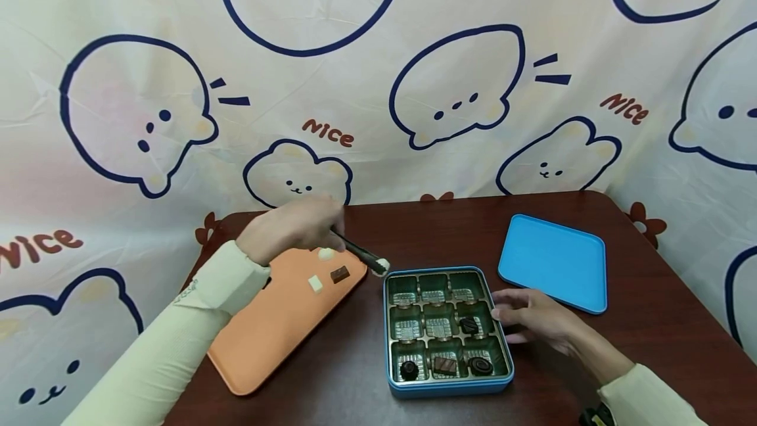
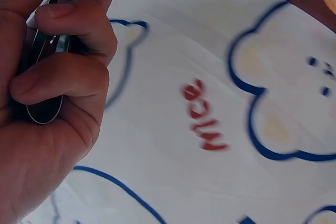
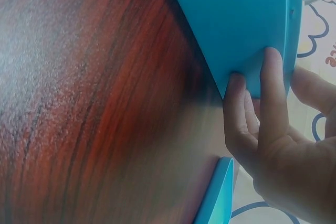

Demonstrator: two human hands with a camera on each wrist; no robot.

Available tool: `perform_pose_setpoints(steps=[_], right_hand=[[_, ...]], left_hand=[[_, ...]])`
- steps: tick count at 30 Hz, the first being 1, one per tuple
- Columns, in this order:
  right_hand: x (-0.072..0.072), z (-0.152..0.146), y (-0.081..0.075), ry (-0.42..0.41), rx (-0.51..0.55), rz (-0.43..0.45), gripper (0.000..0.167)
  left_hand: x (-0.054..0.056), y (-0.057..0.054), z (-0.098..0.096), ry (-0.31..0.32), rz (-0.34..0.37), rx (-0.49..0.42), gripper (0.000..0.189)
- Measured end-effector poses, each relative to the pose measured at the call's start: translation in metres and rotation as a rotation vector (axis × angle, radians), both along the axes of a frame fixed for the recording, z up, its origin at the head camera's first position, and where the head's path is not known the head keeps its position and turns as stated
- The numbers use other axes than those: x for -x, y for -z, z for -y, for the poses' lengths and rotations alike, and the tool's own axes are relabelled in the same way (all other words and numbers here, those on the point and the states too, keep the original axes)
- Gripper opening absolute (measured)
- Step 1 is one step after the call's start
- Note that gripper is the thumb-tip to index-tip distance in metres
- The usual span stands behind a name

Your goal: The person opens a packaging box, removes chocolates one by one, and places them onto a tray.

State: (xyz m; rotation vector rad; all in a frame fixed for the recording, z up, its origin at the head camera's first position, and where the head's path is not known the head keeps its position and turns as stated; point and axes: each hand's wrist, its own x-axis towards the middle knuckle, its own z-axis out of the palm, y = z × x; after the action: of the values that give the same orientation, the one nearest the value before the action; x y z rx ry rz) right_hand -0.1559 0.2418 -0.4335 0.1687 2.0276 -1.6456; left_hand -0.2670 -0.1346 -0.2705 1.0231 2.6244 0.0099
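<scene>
My left hand grips a pair of dark tongs, its fingers curled round the handles. At the tips is a small white chocolate, just off the far left corner of a blue tin. The tin has a gold-green divided insert. Dark chocolates lie in its near row: a round one at left, a rectangular one in the middle and another round one at right. One more sits in the middle row at right. My right hand touches the tin's right side with nearly straight fingers.
An orange tray lies left of the tin, partly under my left arm. On it are white pieces and a brown chocolate. A blue lid lies at the back right of the brown table. A printed cloth hangs behind.
</scene>
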Motion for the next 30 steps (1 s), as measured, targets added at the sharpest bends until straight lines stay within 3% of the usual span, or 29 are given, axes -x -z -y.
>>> perform_pose_setpoints(steps=[7, 14, 23, 30], right_hand=[[0.0, -0.001, 0.001, 0.003, 0.009, -0.002, 0.073], [0.001, -0.001, 0.001, -0.008, 0.017, -0.004, 0.073], [0.001, 0.001, 0.0, 0.002, 0.009, -0.004, 0.073], [0.0, -0.001, -0.001, -0.008, 0.007, -0.013, 0.072]], left_hand=[[0.02, 0.011, 0.037, -0.102, -0.014, 0.023, 0.03], [0.03, 0.026, 0.07, -0.207, -0.021, 0.05, 0.028], [0.032, 0.038, 0.099, -0.236, -0.043, 0.072, 0.031], [0.033, 0.045, 0.106, -0.247, -0.051, 0.089, 0.033]])
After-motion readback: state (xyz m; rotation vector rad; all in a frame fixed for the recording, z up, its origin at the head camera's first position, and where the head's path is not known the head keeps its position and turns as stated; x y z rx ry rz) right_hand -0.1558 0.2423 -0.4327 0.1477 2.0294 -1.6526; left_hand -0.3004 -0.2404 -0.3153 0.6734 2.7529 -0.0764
